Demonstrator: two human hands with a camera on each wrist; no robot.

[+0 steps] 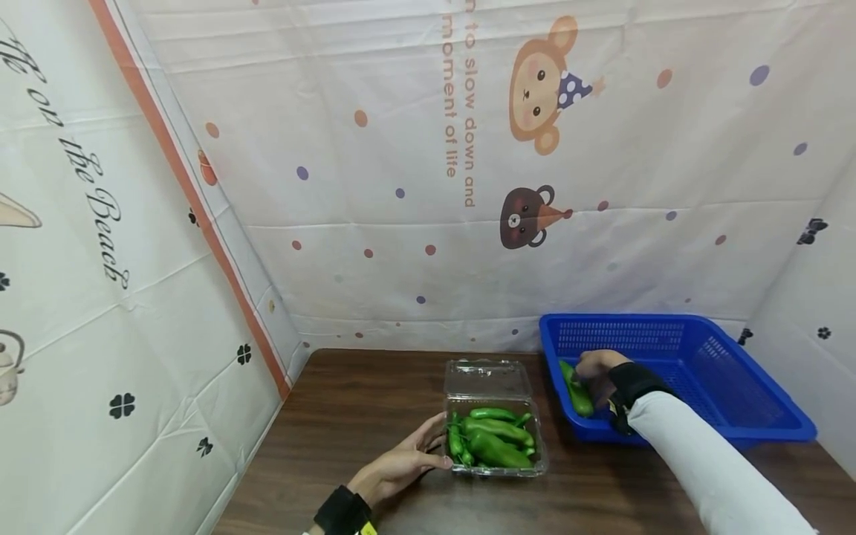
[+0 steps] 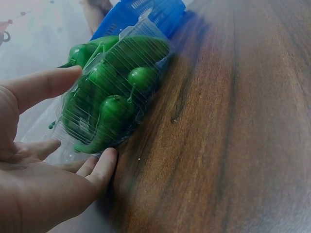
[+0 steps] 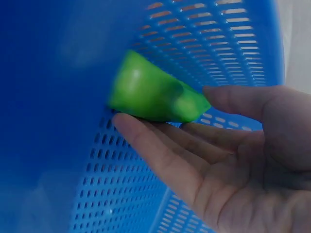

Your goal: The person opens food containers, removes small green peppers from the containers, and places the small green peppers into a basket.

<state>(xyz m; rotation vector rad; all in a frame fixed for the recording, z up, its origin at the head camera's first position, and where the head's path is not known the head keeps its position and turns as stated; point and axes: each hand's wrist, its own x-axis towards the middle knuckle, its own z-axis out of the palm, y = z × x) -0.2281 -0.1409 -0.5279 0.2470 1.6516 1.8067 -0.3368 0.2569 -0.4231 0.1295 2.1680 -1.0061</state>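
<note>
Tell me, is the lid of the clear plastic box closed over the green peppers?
No, the clear plastic box has its lid open and standing behind the green peppers.

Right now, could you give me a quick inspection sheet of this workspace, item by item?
Surface: dark wooden table, bare where it shows.
Job's things: clear plastic box with its lid open, filled with green peppers; blue basket to its right; one pepper in the basket's near left corner.
Clutter: nothing seen.
Hands: left hand rests with straight fingers against the box's left side; right hand is inside the basket, fingers on that one pepper, which lies against the mesh wall in the right wrist view.
Cables: nothing seen.
Surroundings: white cloth with cartoon animals and dots hangs behind and on both sides.
</note>
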